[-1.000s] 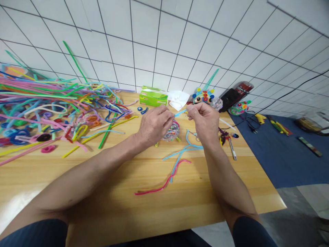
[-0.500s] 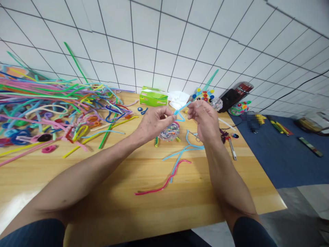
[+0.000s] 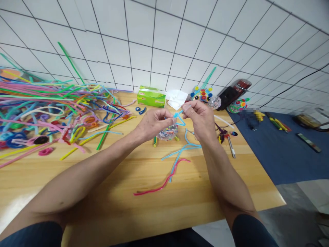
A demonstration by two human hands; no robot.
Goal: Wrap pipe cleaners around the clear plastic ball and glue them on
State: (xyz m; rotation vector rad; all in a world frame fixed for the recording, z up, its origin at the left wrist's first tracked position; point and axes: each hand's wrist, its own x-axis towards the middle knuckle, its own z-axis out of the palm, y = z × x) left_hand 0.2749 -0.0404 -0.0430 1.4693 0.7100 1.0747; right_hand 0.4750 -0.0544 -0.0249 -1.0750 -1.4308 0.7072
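Between my hands is a light blue pipe cleaner (image 3: 181, 120), bent into a small triangular loop. My left hand (image 3: 156, 124) pinches it at the left, thumb against forefinger. The fingertips of my right hand (image 3: 199, 118) close on its other end, close to my left hand. Behind and below my left fingers sits a clear ball (image 3: 167, 133) with colourful bits in it, partly covered. Several more light blue pipe cleaners (image 3: 180, 151) lie crossed on the wooden table (image 3: 115, 192), and a wavy red pipe cleaner (image 3: 156, 189) rests over one of them.
A big heap of coloured pipe cleaners (image 3: 46, 99) fills the left. Along the wall stand a green tissue pack (image 3: 151, 97), white tissue (image 3: 176, 98) and a decorated figure (image 3: 202, 95). A white pen (image 3: 231, 148) lies at right; beyond the table edge is a blue surface (image 3: 280, 154).
My right hand has come nearer to my left, and the blue pipe cleaner's end has been bent down further. The whole view has shifted slightly.
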